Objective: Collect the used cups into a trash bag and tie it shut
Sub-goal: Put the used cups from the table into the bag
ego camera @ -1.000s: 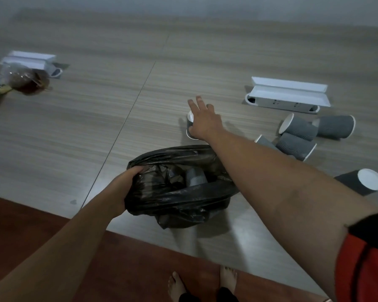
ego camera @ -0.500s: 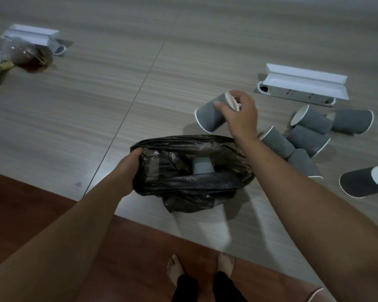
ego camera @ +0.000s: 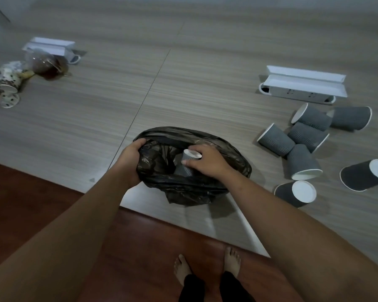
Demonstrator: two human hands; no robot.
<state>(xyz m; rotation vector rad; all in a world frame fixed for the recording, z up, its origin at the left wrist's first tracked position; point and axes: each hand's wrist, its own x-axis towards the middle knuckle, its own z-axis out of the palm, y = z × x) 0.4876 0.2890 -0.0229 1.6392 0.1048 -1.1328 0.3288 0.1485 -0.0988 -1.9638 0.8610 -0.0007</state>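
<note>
A black trash bag (ego camera: 205, 188) sits open at the near edge of the grey table (ego camera: 96, 118). My left hand (ego camera: 129, 162) grips the bag's left rim. My right hand (ego camera: 207, 161) holds a grey ribbed paper cup (ego camera: 187, 163) inside the bag's mouth, white base up. Several more grey cups (ego camera: 301, 138) lie on their sides to the right of the bag, and two others (ego camera: 297, 194) lie nearer the table's edge. The bag's deeper contents are hidden.
A white power strip box (ego camera: 301, 87) lies behind the cups at the right. At the far left are another white box (ego camera: 52, 47), a clear bag with brown contents (ego camera: 47, 65) and spotted cups (ego camera: 6, 83). My bare feet (ego camera: 207, 269) stand on a red-brown floor.
My right hand took a cup off the table, carried it back toward me and lowered it into the bag's mouth. My left hand kept holding the bag's rim.
</note>
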